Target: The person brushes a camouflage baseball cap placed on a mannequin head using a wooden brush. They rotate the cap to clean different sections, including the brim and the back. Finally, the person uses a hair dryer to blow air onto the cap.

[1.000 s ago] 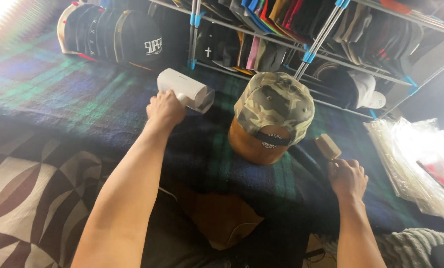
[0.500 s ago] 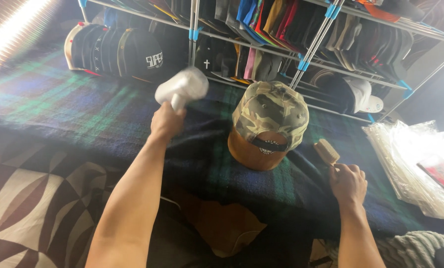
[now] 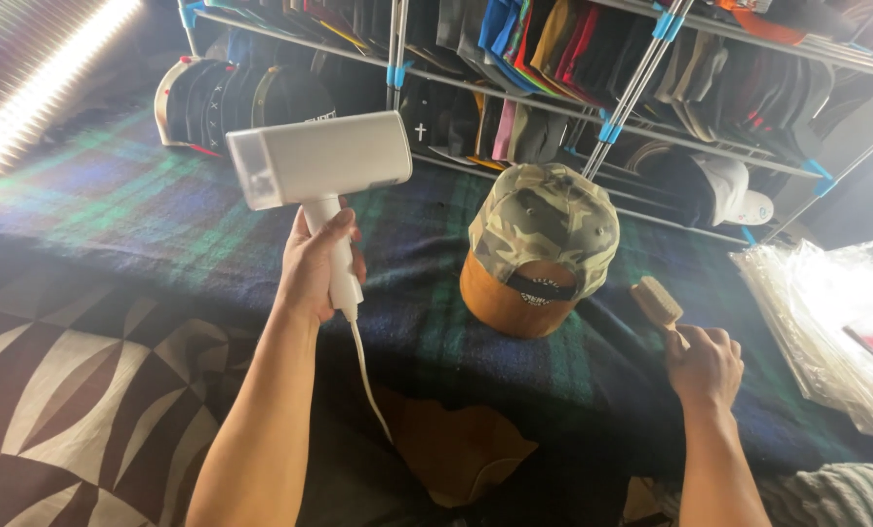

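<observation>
The left hand (image 3: 317, 265) was wrapped around the handle of a white handheld steamer (image 3: 319, 166) and held it in the air above the plaid blanket (image 3: 144, 210), with the fingers closed tight on the grip. A white cord (image 3: 368, 371) hung down from the handle toward the person's lap. The right hand (image 3: 702, 363) was closed around the handle of a small wooden brush (image 3: 657, 301), low beside the camouflage cap (image 3: 544, 226). The cap sat on a round brown form (image 3: 500, 301) in the middle of the blanket, between the two hands.

In my judgement the hanging cord could catch on the table edge and pull the steamer sideways, and hot steam could reach the right hand because it rested so near the cap.

The bristles of the brush were hard to see. The rack of caps (image 3: 573, 78) behind was cut off at the top, and the clear plastic bags (image 3: 827, 312) at the right edge too.
</observation>
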